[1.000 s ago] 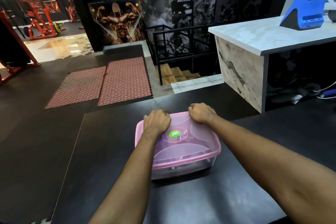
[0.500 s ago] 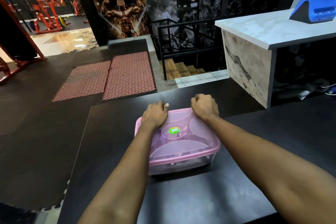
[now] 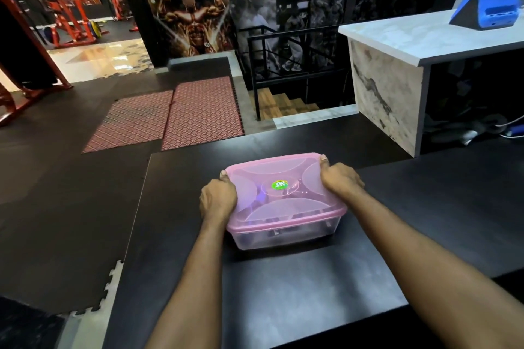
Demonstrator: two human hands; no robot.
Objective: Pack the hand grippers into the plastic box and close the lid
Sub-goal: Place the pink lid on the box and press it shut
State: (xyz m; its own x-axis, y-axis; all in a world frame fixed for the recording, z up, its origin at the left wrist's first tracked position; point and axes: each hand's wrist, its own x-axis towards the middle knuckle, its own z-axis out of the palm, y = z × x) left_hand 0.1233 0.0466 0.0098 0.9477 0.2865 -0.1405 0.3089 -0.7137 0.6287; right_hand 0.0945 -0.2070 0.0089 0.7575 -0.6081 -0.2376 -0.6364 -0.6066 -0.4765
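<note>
The clear plastic box [image 3: 283,235] stands on the black table [image 3: 297,292], with its pink lid [image 3: 278,178] lying flat on top. A green sticker [image 3: 280,185] marks the lid's centre. Dark shapes, likely the hand grippers [image 3: 272,234], show dimly through the box's front wall. My left hand [image 3: 217,199] grips the lid's left edge, fingers curled over the rim. My right hand [image 3: 338,180] grips the right edge near the far corner.
The table's left edge runs close beside the box, with dark floor mats [image 3: 71,207] below. A marble counter [image 3: 411,37] with a blue device [image 3: 487,11] stands at the right rear. Red mats [image 3: 181,116] and a railed stairwell [image 3: 283,79] lie beyond.
Both hands slid from the lid's far edge outward to its left and right sides. The view shifted slightly.
</note>
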